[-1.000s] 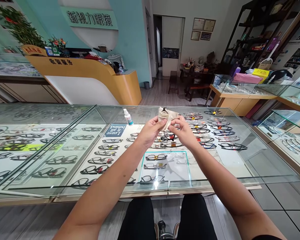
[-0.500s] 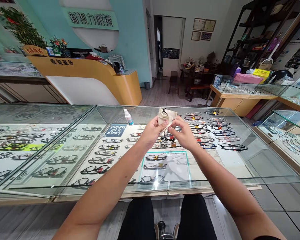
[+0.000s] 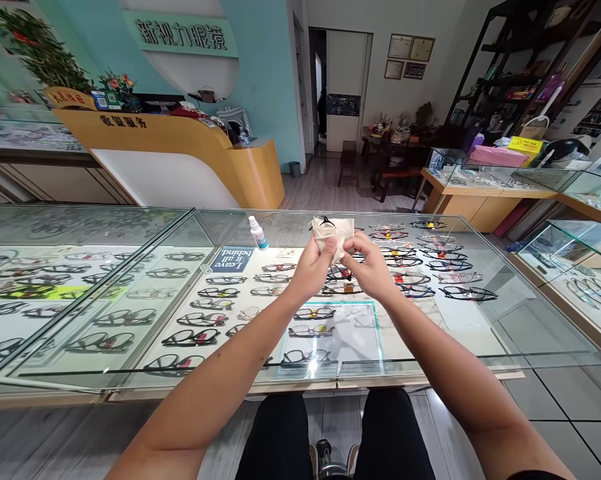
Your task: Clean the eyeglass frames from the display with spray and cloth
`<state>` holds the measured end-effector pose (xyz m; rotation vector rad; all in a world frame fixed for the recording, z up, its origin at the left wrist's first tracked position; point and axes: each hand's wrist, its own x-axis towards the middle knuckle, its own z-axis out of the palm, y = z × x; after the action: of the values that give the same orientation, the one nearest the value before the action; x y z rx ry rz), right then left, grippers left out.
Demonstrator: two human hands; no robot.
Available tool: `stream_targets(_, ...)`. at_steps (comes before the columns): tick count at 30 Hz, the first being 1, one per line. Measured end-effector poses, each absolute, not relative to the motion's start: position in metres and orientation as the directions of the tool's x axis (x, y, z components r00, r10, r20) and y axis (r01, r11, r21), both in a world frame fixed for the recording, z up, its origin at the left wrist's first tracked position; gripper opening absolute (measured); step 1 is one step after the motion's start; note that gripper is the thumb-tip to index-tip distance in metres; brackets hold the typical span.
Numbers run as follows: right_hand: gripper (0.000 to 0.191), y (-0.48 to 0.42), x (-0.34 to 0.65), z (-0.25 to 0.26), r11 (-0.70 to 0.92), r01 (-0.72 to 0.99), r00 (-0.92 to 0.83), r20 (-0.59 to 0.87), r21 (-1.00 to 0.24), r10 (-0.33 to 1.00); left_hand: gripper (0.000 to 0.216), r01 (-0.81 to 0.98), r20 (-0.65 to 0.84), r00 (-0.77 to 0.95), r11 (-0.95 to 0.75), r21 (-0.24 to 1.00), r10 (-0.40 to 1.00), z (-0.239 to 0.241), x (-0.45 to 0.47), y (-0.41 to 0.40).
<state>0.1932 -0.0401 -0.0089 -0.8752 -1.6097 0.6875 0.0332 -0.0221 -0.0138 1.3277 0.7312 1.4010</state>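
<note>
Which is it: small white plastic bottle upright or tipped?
Upright. The small white plastic bottle stands base-down on the clear glass display case, white top uppermost.

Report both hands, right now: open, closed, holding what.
Left hand: closed, holding a pale cloth against dark glasses.
Right hand: closed at the cloth's lower right; whether it also grips the glasses cannot be told.

I see the left hand and right hand gripping a pale cloth against a partly hidden dark frame; a white bottle stands at their nine o'clock on the glass showcase. I make out spectacles in rows beneath; a curved counter at ten o'clock.
</note>
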Motion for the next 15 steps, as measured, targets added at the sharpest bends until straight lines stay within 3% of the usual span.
stream_targets(7,0.011,-0.040,0.192,-0.010,0.579,0.214,-0.081,0.576,-0.787,0.813,0.059,-0.429,0.214,0.170,-0.123,0.895,0.962,-0.010,0.030,-0.018)
stream_targets(15,0.041,-0.037,0.195,-0.012,0.507,0.140,-0.128,0.492,-0.851,0.861,0.051,-0.549,0.230,0.243,-0.062,0.834,0.942,-0.003,0.032,-0.018)
